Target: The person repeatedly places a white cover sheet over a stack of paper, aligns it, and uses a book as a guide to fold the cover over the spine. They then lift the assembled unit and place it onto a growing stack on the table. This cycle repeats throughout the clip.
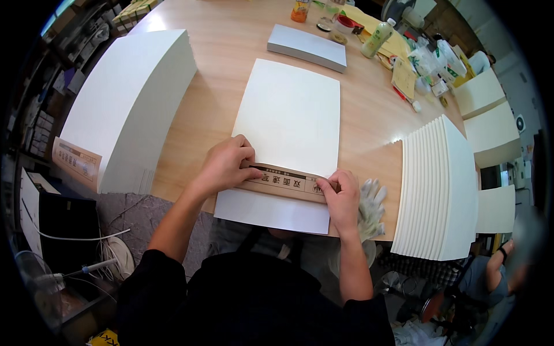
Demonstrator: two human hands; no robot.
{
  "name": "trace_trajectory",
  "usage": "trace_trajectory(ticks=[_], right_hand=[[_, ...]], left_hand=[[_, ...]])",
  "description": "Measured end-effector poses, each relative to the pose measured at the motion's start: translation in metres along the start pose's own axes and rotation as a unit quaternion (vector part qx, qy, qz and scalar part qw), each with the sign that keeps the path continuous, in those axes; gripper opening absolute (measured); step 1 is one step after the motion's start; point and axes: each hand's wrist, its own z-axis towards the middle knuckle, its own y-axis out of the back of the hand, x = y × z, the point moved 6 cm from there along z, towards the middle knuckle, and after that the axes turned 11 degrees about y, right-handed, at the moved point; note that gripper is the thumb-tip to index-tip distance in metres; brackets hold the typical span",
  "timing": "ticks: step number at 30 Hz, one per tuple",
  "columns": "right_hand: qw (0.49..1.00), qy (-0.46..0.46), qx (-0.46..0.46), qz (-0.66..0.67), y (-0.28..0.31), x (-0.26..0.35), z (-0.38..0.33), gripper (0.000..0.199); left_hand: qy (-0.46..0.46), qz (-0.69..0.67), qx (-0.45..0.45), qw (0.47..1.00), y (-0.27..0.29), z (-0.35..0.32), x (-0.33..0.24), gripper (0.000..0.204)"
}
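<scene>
White paper rises in a tall stack [118, 86] at the left of the table [216, 86], with a brown strip [78, 163] lying across its near end. Next comes the left hand [227, 165], mostly closed: its fingers curl inward over the pad [291, 109], and its thumb reaches right to pinch the left end of the band [285, 185]. The band is brown, flat and narrow, with dark print that reads upside down from the person's side and a darker stripe along its far edge. It lies crosswise over the pad, much nearer the person than the pad's far edge, and slants slightly down to the right. The pad is white, plain and oblong, resting on the table with its short near edge by the table's front; whether the band runs underneath it cannot be seen. At the band's other end, the right hand [341, 196] is also partly closed, thumb pressed on the brown face and fingers bent beside it, grasping that end. Just right of this hand lies a pale glove [371, 210], and beyond it a fanned stack [456, 184] of white pads.
</scene>
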Motion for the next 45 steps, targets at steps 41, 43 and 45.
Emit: trace_trajectory(ticks=[41,43,45], right_hand=[[0.993,0.083,0.003,-0.080,0.024,0.030,-0.085,0.021],[0.993,0.083,-0.001,-0.079,0.024,0.030,-0.085,0.021],[0.994,0.081,-0.006,-0.079,0.025,0.031,-0.084,0.021]], left_hand=[[-0.031,0.035,-0.197,0.979,-0.002,-0.120,0.037,0.028],[-0.029,0.030,-0.204,0.978,-0.003,-0.120,0.038,0.028],[-0.029,0.032,-0.204,0.978,-0.004,-0.120,0.038,0.028]])
